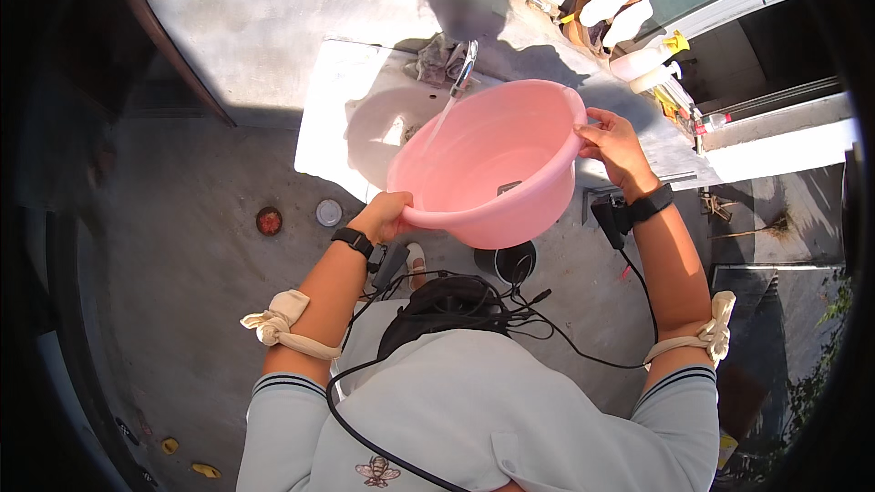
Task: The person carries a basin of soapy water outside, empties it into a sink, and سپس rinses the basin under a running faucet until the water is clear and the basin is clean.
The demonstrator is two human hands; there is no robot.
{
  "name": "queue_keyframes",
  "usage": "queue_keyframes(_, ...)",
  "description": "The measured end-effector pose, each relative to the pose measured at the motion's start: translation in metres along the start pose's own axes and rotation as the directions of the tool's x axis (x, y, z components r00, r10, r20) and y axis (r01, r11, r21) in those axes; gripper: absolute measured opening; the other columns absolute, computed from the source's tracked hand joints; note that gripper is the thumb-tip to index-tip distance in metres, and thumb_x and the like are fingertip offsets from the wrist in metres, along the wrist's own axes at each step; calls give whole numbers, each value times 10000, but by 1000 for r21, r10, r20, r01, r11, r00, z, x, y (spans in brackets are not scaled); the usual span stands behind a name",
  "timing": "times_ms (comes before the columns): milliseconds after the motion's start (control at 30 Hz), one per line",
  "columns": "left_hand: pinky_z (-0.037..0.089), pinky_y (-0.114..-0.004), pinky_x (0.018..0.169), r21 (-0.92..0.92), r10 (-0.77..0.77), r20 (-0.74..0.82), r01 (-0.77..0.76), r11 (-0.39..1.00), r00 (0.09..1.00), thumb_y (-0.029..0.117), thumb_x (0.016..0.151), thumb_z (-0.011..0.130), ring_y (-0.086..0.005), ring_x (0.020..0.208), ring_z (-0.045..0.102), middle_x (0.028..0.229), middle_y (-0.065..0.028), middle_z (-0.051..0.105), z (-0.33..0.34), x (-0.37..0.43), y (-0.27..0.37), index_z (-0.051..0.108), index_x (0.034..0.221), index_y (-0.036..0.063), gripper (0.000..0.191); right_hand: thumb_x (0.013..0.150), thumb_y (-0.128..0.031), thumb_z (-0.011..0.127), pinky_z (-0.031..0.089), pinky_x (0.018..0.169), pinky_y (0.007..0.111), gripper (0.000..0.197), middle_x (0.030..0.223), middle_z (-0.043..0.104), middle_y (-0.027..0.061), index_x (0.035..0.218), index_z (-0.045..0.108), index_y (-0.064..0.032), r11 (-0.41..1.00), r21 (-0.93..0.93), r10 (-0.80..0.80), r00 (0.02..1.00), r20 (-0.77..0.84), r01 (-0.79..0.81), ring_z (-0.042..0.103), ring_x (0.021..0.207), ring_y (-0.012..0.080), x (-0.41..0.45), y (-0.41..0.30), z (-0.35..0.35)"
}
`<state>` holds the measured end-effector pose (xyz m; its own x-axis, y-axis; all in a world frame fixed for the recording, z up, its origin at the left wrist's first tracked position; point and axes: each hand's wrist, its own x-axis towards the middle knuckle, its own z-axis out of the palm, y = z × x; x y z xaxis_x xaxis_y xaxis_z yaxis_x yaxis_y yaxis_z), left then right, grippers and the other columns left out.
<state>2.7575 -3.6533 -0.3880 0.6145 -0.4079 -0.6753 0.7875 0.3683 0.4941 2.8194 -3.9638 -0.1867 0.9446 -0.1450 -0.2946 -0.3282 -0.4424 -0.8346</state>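
Both hands hold a pink plastic basin (492, 143) by its rim, tilted over the right part of a white sink (325, 99). My left hand (387, 214) grips the near-left edge, its fingertips partly hidden. On the far-right edge, my right hand (614, 147) has its thumb and fingers pressed on the rim. From a chrome faucet (465, 68) a thin stream of water runs down to the basin's left inner side. Inside the basin is a small dark patch, perhaps a label. A crumpled grey cloth (437, 63) lies beside the faucet.
Pump bottles (646, 63) and a pair of shoes (605, 10) stand along the right ledge. A dark bucket (507, 261) sits on the floor below the basin. Loose black cables (530, 307) hang at my waist. Two small round containers (329, 212) are on the floor at left.
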Motion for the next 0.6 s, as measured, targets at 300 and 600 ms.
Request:
queue_keyframes(300, 588, -364, 500, 415, 316, -215, -207, 886, 924, 93, 810, 504, -317, 699, 656, 971, -242, 582, -20, -4, 48, 467, 1094, -166, 386, 825, -132, 649, 487, 480, 203, 402, 798, 602, 69, 1167, 531, 43, 961, 227, 158, 987, 13, -157, 580, 573, 99, 26, 143, 45)
queue_keyframes(600, 554, -334, 514, 549, 281, -177, -142, 823, 943, 246, 860, 536, -281, 668, 654, 972, -210, 595, -28, -8, 58, 421, 1176, -112, 492, 864, -143, 565, 499, 503, 263, 365, 836, 613, 85, 1168, 518, 53, 958, 192, 221, 975, -19, -213, 590, 591, 133, 39, 178, 66)
